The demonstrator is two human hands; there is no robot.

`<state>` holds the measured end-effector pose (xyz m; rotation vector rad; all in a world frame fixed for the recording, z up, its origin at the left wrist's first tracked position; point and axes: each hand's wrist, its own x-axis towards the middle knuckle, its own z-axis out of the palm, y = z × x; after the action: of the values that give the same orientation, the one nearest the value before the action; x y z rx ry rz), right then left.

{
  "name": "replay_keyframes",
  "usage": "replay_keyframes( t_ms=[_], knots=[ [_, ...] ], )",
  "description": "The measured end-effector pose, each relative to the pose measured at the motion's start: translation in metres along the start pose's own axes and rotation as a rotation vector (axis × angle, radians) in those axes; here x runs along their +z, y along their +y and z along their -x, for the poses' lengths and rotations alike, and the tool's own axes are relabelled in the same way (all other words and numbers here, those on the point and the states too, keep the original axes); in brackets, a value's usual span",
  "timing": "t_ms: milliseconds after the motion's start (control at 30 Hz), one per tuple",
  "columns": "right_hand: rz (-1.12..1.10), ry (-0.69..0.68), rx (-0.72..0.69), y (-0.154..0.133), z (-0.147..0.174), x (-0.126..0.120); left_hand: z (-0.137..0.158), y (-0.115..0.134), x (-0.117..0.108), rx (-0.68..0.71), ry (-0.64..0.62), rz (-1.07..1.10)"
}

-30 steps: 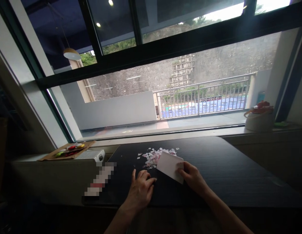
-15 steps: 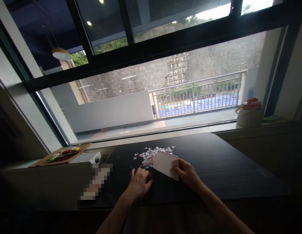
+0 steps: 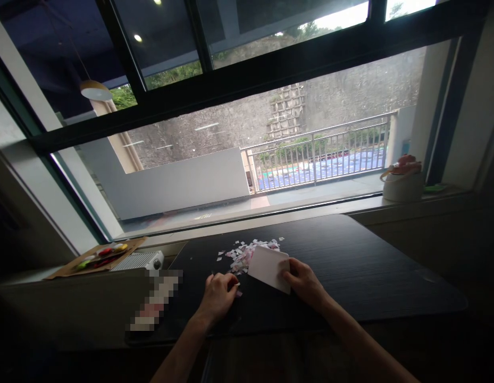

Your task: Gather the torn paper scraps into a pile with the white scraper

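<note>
A pile of small white and pink paper scraps [image 3: 243,254] lies on a dark mat [image 3: 350,266] by the window. My right hand [image 3: 303,281] grips a white card [image 3: 268,267] by its right edge, and the card stands on the mat against the near side of the pile. My left hand [image 3: 217,295] rests on the mat just left of the card, fingers curled, with its fingertips pinched at a few loose scraps.
A white boxy device [image 3: 139,261] and a cardboard tray with coloured items [image 3: 95,256] sit at the left. A blurred flat object [image 3: 155,300] lies on the mat's left part. A white pot with a pink top [image 3: 402,181] stands on the sill at right.
My left hand has curled from flat on the mat into a pinch at the scraps. The view has drifted a little; the card and right hand keep their place by the pile.
</note>
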<state>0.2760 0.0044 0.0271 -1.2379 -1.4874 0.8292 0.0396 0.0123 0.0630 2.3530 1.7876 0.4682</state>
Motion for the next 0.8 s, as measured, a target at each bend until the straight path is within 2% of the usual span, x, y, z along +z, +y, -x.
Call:
replay_keyframes(
  t_ms=[233, 433, 633, 800],
  knots=[
    [-0.005, -0.006, 0.017, 0.0003, 0.0003, 0.0003, 0.006, -0.0043, -0.0063, 0.038, -0.056, -0.004],
    [-0.002, -0.002, 0.006, 0.002, -0.001, 0.0006, 0.0, -0.0003, -0.0031, 0.074, -0.109, -0.011],
    [-0.042, 0.025, -0.009, 0.0002, 0.0003, 0.0012, 0.0027, 0.0036, -0.0019, 0.058, -0.019, 0.046],
    [-0.112, 0.043, -0.008, -0.0055, 0.0044, 0.0007, 0.0042, -0.0027, -0.0034, -0.019, 0.027, 0.242]
  ],
)
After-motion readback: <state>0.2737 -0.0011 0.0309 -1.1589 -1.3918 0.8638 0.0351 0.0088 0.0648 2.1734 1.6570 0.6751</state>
